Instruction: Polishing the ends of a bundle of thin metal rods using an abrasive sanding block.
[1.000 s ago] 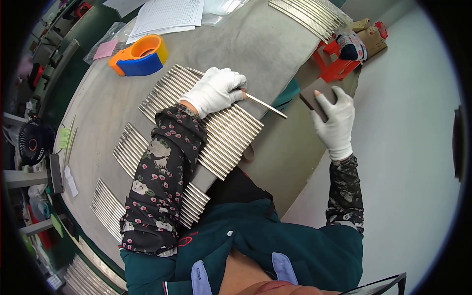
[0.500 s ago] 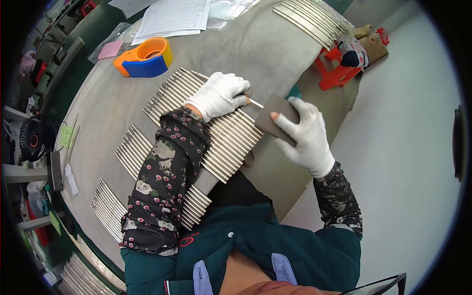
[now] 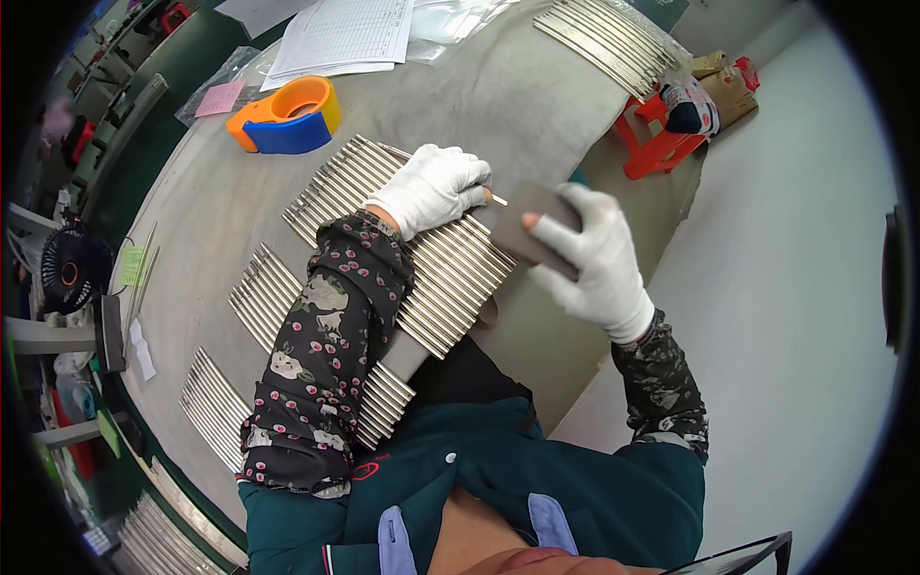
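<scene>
My left hand [image 3: 433, 190], in a white glove with bare fingertips, is closed around a thin metal rod [image 3: 498, 200] whose tip pokes out past the fingers. Under that hand lies a wide row of silvery rods [image 3: 450, 278], side by side on the table. My right hand [image 3: 602, 268], gloved alike, grips a grey-brown block [image 3: 537, 228], perhaps an abrasive sponge, slightly blurred. The block's near edge is close to the rod's tip; whether they touch I cannot tell. Smaller rod groups [image 3: 264, 297] lie left of and beneath my left forearm.
An orange and blue tape dispenser [image 3: 287, 120] stands beyond the rods, near printed sheets [image 3: 335, 43] and a pink slip [image 3: 220, 98]. More rods [image 3: 604, 43] lie at the table's far right. A red stool [image 3: 656, 144] with bags stands beside the white wall [image 3: 767, 316]. A fan [image 3: 69, 271] is at left.
The block in my right hand has shifted slightly left, toward my left hand. Less of the rod shows beyond my left fingers. The whole view has drifted a little.
</scene>
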Available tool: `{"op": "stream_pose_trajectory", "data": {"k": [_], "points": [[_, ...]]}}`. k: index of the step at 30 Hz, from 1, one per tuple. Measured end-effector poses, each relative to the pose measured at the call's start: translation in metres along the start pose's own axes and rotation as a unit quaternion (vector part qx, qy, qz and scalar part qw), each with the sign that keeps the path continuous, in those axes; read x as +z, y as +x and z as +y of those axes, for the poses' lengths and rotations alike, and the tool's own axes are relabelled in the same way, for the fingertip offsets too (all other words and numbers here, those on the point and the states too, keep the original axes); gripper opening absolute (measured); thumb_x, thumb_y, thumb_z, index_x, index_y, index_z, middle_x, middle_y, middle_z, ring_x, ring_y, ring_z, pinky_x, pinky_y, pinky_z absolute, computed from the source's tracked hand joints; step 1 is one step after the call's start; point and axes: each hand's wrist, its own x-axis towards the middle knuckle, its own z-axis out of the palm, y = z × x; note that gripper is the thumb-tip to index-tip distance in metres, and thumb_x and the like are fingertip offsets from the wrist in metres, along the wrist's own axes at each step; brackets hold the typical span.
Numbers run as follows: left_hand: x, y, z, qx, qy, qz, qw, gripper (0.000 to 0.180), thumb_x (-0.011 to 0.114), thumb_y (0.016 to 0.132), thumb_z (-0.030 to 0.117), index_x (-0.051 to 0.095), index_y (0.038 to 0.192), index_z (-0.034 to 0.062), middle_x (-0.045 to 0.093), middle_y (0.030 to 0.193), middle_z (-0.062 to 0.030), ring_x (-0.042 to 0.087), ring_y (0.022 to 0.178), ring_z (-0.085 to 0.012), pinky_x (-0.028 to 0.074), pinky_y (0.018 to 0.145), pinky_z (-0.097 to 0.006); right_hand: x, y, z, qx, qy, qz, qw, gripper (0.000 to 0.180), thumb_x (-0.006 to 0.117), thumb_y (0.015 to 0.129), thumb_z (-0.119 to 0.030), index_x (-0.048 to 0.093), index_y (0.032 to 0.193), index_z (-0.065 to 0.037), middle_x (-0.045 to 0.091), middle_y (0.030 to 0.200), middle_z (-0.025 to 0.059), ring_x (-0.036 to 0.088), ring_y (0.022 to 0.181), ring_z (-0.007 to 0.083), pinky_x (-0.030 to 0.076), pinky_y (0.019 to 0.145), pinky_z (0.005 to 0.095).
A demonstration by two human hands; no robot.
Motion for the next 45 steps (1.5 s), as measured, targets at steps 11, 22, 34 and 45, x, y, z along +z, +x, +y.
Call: {"op": "stream_pose_trajectory", "data": {"k": [11,22,34,45], "points": [[0.001,0.001,0.000,0.022,0.065,0.004,0.998,0.017,0.062,0.086,0.021,0.060,0.079,0.0055,0.060,0.075,-0.0119,0.059,0.075,-0.0321,0.047,0.067,-0.041,-0.003,-0.021,0.039,0.178,-0.246,0.003,0.953,0.048,0.076,0.062,-0.019,0.067,0.108,-0.014,0.055,0.113,0.0193,0.054,0.100,0.0343,0.046,0.084,0.0426],[0.001,0.001,-0.002,0.013,0.027,-0.001,1.000,0.015,0.063,0.085,0.021,0.061,0.080,0.0062,0.060,0.076,-0.0104,0.059,0.077,-0.0309,0.047,0.068,-0.041,-0.003,-0.058,0.045,0.186,-0.157,0.089,0.966,0.044,0.076,0.065,-0.014,0.066,0.107,-0.011,0.052,0.116,0.0185,0.052,0.099,0.0358,0.045,0.085,0.0414],[-0.025,-0.019,0.009,0.085,0.149,0.010,0.985,0.013,0.064,0.077,0.003,0.065,0.090,0.0071,0.063,0.097,-0.0081,0.062,0.092,-0.0278,0.051,0.077,-0.037,0.015,-0.076,0.010,0.163,-0.040,0.048,0.985,0.050,0.077,0.061,-0.012,0.065,0.110,-0.011,0.050,0.118,0.0159,0.050,0.101,0.0349,0.045,0.088,0.0427],[-0.021,-0.056,0.014,-0.014,0.241,-0.088,0.967,0.064,0.043,0.092,0.046,0.040,0.139,0.0030,0.036,0.145,-0.0202,0.031,0.137,-0.0360,0.020,0.113,-0.052,0.028,-0.064,0.005,0.122,0.020,0.064,0.990,0.052,0.077,0.058,-0.011,0.064,0.109,-0.011,0.050,0.117,0.0159,0.051,0.099,0.0346,0.045,0.086,0.0423]]}}
